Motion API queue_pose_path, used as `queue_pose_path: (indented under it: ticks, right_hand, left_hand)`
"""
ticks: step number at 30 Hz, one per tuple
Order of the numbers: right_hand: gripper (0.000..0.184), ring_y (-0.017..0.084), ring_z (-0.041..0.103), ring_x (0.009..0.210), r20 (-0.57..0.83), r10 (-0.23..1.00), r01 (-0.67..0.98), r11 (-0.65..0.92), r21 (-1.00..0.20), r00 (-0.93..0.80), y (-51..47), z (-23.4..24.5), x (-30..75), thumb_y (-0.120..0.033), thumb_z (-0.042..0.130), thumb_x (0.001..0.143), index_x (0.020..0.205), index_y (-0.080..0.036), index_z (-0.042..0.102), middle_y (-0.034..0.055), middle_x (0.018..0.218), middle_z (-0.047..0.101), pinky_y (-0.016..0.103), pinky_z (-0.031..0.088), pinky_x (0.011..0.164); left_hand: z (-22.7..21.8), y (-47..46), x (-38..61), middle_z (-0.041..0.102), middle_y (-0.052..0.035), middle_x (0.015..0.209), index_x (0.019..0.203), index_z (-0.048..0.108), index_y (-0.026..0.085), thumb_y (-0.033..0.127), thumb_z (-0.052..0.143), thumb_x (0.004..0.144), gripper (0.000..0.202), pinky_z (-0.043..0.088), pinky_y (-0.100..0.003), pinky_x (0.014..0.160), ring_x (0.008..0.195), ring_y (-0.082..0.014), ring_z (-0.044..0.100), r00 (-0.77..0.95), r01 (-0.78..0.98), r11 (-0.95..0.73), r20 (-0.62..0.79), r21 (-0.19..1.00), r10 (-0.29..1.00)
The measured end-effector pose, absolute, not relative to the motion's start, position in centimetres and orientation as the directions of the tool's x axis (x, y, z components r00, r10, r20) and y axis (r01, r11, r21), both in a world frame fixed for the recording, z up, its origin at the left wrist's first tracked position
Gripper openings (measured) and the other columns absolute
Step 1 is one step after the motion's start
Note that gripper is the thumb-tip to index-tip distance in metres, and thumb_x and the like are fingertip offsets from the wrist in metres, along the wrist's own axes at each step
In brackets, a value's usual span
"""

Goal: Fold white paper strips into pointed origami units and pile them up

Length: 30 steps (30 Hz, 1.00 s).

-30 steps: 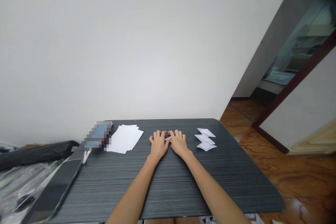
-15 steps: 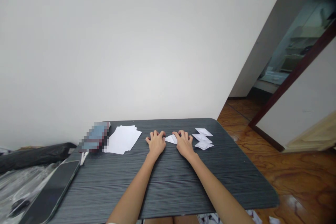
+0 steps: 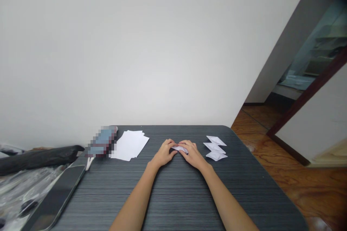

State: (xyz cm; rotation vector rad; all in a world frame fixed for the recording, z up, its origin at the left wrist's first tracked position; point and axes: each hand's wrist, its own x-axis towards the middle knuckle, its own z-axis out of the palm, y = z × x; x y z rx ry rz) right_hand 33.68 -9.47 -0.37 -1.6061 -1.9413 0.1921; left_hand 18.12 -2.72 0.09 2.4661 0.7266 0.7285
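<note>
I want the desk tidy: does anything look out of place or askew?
The phone seems to hang partly over the table's left edge. The paper stack is slightly fanned. The folded paper between left hand and right hand looks fine.

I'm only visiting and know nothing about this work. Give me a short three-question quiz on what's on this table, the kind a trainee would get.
1. True or false: the left hand and the right hand both touch the small white paper.
2. Where do the three folded pieces lie? A: left of both hands. B: right of the right hand. C: under the left hand.
3. Fill in: the stack of flat sheets lies on the dark table to the ____ of the left hand.
Key: 1 true; 2 B; 3 left.
</note>
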Motion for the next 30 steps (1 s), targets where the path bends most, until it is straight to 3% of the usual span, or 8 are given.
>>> queue_pose_path:
  ticks: [6, 12, 15, 17, 20, 23, 27, 30]
  right_hand:
    - [0.025, 0.017, 0.053, 0.084, 0.404, 0.914, 0.844, 0.231, -0.484, -0.018, -9.2, 0.0, 33.2, -0.021, 0.035, 0.083, 0.083, -0.017, 0.060, 0.0073, 0.084, 0.062, 0.028, 0.038, 0.076]
    - [0.026, 0.014, 0.053, 0.054, 0.323, 0.913, 0.671, 0.077, -0.738, 0.251, -8.9, -0.1, 31.8, -0.027, 0.036, 0.080, 0.068, -0.017, 0.056, 0.0029, 0.060, 0.059, 0.023, 0.039, 0.055]
    - [0.015, 0.012, 0.051, 0.051, 0.268, 0.919, 0.617, 0.036, -0.786, 0.289, -8.8, -0.5, 32.1, -0.023, 0.041, 0.075, 0.079, -0.017, 0.055, 0.0001, 0.059, 0.057, 0.022, 0.038, 0.053]
    - [0.017, 0.013, 0.051, 0.056, 0.302, 0.919, 0.668, 0.060, -0.741, 0.253, -8.9, -0.8, 32.5, -0.017, 0.044, 0.071, 0.085, -0.019, 0.053, -0.0012, 0.061, 0.055, 0.023, 0.038, 0.058]
    - [0.015, 0.015, 0.049, 0.066, 0.350, 0.921, 0.766, 0.101, -0.635, 0.169, -9.2, -1.0, 33.0, -0.014, 0.043, 0.069, 0.075, -0.020, 0.055, -0.0004, 0.062, 0.052, 0.025, 0.037, 0.064]
    - [0.016, 0.015, 0.048, 0.067, 0.349, 0.925, 0.774, 0.110, -0.623, 0.149, -9.3, -1.0, 33.2, -0.013, 0.043, 0.069, 0.073, -0.019, 0.057, 0.0001, 0.062, 0.051, 0.025, 0.036, 0.064]
    - [0.019, 0.012, 0.048, 0.058, 0.359, 0.920, 0.623, 0.191, -0.758, 0.155, -9.1, -0.6, 33.0, -0.015, 0.041, 0.071, 0.077, -0.018, 0.059, 0.0004, 0.066, 0.056, 0.023, 0.038, 0.057]
    - [0.018, 0.013, 0.052, 0.065, 0.453, 0.870, 0.493, 0.312, -0.812, 0.196, -9.1, 0.4, 32.7, -0.019, 0.042, 0.075, 0.076, -0.017, 0.060, 0.0028, 0.073, 0.058, 0.024, 0.040, 0.060]
  left_hand:
    - [-0.9, -2.2, 18.9, 0.054, -0.0018, 0.075, 0.090, 0.056, 0.016, 0.020, 0.047, 0.075, 0.018, 0.040, -0.025, 0.067, 0.067, -0.0118, 0.048, 0.538, 0.449, -0.603, 0.338, 0.659, 0.772]
    - [-1.3, -1.5, 19.0, 0.054, -0.0005, 0.077, 0.111, 0.039, 0.016, 0.009, 0.042, 0.071, 0.041, 0.042, -0.021, 0.058, 0.059, -0.0079, 0.049, 0.457, 0.333, -0.452, 0.278, 0.827, 0.845]
    - [-1.2, -1.5, 18.7, 0.052, -0.0001, 0.075, 0.108, 0.042, 0.017, 0.007, 0.039, 0.072, 0.037, 0.042, -0.021, 0.058, 0.059, -0.0082, 0.049, 0.515, 0.345, -0.505, 0.290, 0.791, 0.807]
    - [-1.2, -1.6, 18.6, 0.051, -0.0023, 0.081, 0.094, 0.052, 0.018, 0.008, 0.039, 0.073, 0.027, 0.042, -0.024, 0.067, 0.069, -0.0103, 0.049, 0.562, 0.382, -0.609, 0.348, 0.695, 0.750]
    - [-1.3, -1.8, 18.5, 0.049, -0.0054, 0.093, 0.080, 0.059, 0.017, 0.010, 0.040, 0.075, 0.021, 0.038, -0.029, 0.080, 0.087, -0.0145, 0.046, 0.630, 0.418, -0.724, 0.400, 0.549, 0.666]
    - [-1.0, -2.0, 18.1, 0.050, -0.0057, 0.095, 0.087, 0.060, 0.018, 0.017, 0.042, 0.078, 0.021, 0.035, -0.031, 0.084, 0.091, -0.0162, 0.044, 0.705, 0.400, -0.772, 0.372, 0.494, 0.604]
    - [0.0, -2.7, 17.7, 0.049, -0.0063, 0.099, 0.094, 0.060, 0.020, 0.031, 0.049, 0.076, 0.024, 0.033, -0.034, 0.085, 0.093, -0.0187, 0.043, 0.704, 0.392, -0.748, 0.348, 0.536, 0.619]
    - [0.6, -3.3, 18.3, 0.051, -0.0071, 0.094, 0.089, 0.063, 0.018, 0.041, 0.045, 0.076, 0.032, 0.035, -0.033, 0.079, 0.088, -0.0187, 0.046, 0.644, 0.306, -0.626, 0.329, 0.718, 0.691]
